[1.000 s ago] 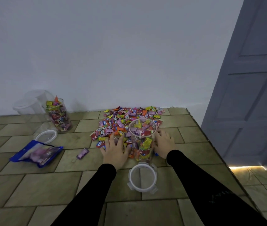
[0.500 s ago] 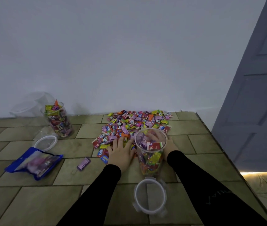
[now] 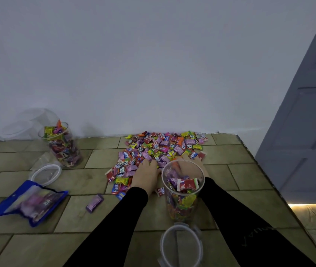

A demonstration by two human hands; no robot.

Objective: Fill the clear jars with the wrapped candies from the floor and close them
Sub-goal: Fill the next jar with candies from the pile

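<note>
tiled floor (image 3: 240, 166), "relaxa" candies (image 3: 163, 147), open jar (image 3: 183, 189)

Plain white wall (image 3: 134, 64) at far side; floor (image 3: 28, 245) of greenish-brown rectangular tiles; grey panelled door (image 3: 311, 122) right, warm light strip (image 3: 307, 205) under it

At the centre of the frame a heap of wrapped candies (image 3: 159, 151) covers the tiled floor (image 3: 28, 245) against the white wall, and the left hand (image 3: 147, 175) lies palm down on its near edge. The right hand (image 3: 191, 166) shows mostly through an open clear jar (image 3: 182, 191), partly filled, standing just before it. A clear lid (image 3: 181, 245) lies at lower centre; a fuller jar (image 3: 61, 144) stands at left.
</note>
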